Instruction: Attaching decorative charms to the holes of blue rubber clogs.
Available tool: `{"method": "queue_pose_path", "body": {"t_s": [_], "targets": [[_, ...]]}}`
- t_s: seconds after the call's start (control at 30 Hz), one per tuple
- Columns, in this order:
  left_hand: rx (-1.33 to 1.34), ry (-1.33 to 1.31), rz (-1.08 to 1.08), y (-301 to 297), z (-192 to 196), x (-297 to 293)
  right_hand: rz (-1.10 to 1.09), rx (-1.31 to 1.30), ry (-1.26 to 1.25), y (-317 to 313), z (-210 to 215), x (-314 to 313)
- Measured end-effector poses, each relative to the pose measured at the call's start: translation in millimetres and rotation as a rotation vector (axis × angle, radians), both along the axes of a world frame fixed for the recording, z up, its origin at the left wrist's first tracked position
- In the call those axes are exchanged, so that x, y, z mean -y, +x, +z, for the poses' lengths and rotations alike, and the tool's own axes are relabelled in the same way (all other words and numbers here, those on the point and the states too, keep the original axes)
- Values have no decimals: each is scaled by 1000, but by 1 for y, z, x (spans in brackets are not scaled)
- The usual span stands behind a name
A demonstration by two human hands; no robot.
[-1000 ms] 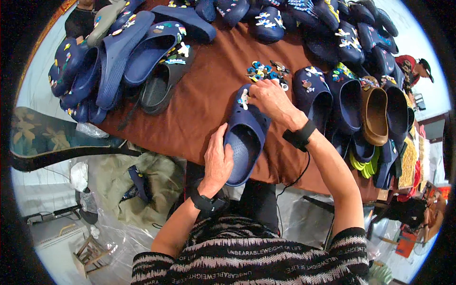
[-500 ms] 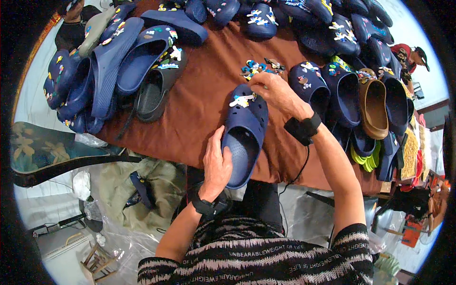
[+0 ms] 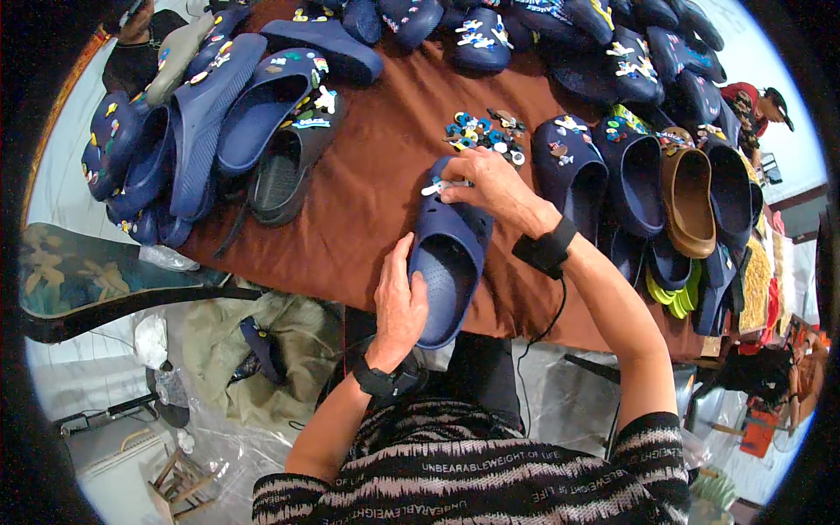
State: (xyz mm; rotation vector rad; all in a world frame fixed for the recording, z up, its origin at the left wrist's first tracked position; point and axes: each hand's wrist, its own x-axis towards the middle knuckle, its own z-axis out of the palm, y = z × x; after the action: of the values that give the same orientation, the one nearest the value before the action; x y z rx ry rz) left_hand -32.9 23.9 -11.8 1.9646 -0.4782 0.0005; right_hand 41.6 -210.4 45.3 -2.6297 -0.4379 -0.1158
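A navy blue clog [image 3: 451, 262] lies near the table's front edge, toe pointing away from me. My left hand [image 3: 401, 302] grips its heel end from the left, thumb inside the opening. Over the toe is my right hand [image 3: 499, 191], its thumb and fingertips closed on a white charm [image 3: 430, 189] on the clog's upper. The fingers hide much of the toe. Just beyond the clog lies a small pile of mixed charms [image 3: 481, 131] in blue, white, yellow, black and brown.
A brown cloth [image 3: 350, 232] covers the table. Charm-decorated clogs [image 3: 626, 184] line the right side, with a brown clog [image 3: 689, 197] among them. More clogs [image 3: 192, 131] crowd the left and far edge. A cable [image 3: 560, 306] hangs from my right wristband. A person [image 3: 757, 109] is at the far right.
My right hand has moved left and slightly nearer, from the toe's right side onto the white charm. More of the charm pile shows. My left hand and the clog stay put.
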Motion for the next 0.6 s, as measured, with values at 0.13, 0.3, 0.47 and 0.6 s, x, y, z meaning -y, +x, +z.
{"method": "queue_pose_path", "body": {"t_s": [0.13,0.3,0.47,0.6], "targets": [[22,2,0,0,-2,1,-249,154,-267,-10,-8,-27],[-51,8,-8,0,0,-2,-327,306,-245,-14,-12,-42],[-15,-12,-17,1,-2,-2,-263,48,297,-15,-2,-9],[2,-16,-24,1,-5,-4,-375,175,137,-18,-10,8]]}}
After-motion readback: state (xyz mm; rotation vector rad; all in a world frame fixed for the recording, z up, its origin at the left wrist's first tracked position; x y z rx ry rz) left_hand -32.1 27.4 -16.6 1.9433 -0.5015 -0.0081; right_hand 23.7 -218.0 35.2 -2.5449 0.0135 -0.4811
